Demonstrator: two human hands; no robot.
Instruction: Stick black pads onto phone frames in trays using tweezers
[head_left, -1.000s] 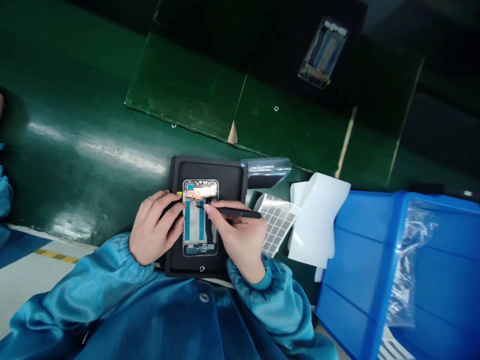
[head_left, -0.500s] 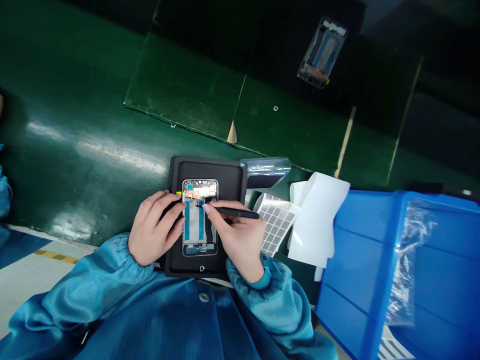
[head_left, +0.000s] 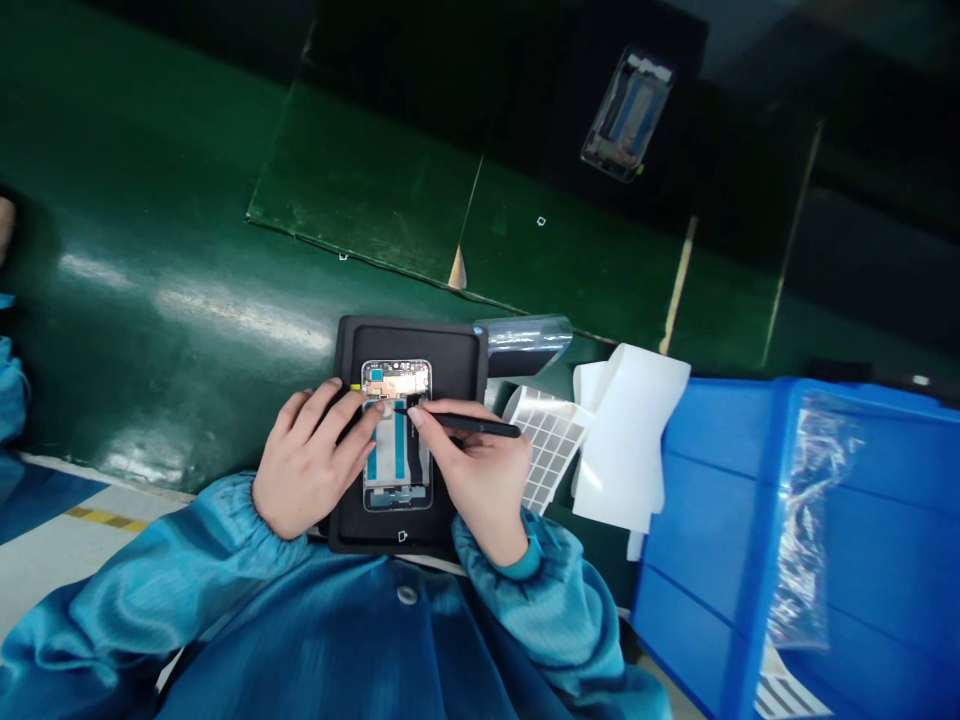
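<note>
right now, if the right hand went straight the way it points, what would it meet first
Leading with its dark slim tool, the right hand would probably meet a fingertip of the left hand first, just past the tool's tip over the open phone. Any height gap is hard to judge.

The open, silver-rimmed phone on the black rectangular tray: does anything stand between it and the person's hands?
Nothing visible does. The left hand reaches over the left edge of the phone, and the right hand holds a slim black pen-like tool over it.
</note>
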